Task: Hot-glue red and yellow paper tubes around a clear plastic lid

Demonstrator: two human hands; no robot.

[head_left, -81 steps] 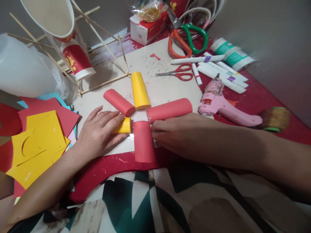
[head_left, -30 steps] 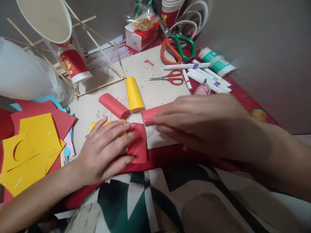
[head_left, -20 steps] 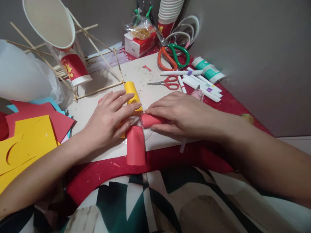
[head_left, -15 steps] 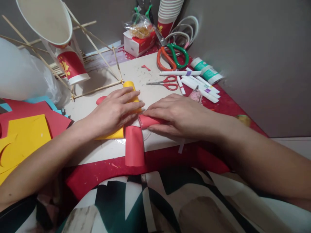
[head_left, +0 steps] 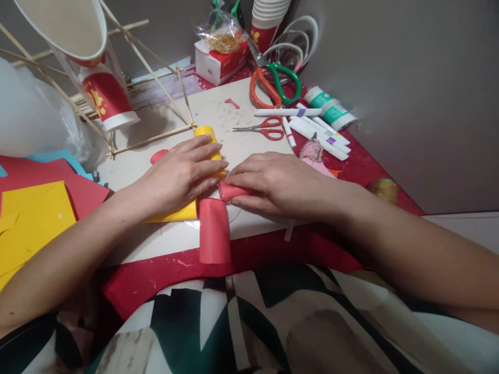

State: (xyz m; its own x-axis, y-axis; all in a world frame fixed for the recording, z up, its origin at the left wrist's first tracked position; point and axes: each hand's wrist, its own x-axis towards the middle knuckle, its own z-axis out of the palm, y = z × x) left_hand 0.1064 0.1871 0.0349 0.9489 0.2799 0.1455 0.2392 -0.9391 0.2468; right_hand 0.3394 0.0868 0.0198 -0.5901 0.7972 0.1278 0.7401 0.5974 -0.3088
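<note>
While the left hand [head_left: 183,169] was down by the front red tube [head_left: 214,231] a second ago, it now lies beyond that tube, fingers slightly apart over the rear yellow tube [head_left: 204,131]; whether it grips or only rests, can't tell. Right hand [head_left: 276,182] has since narrowed round the side red tube [head_left: 234,192], just beyond and right of the front one, fingers along the far side, thumb nearer. Both hands thus bear on tubes by the hub; probably left steadies while right works the joint. Front tube itself is untouched, partly over the near board edge. Hidden: most of the side red tube; the far red tube [head_left: 158,156], end only, beyond and left; clear disc [head_left: 235,213], rim showing either side. Pink glue gun [head_left: 312,154], beyond and right, mostly behind the wrist. Large paper cup [head_left: 64,26], far beyond and left, cut off.
</note>
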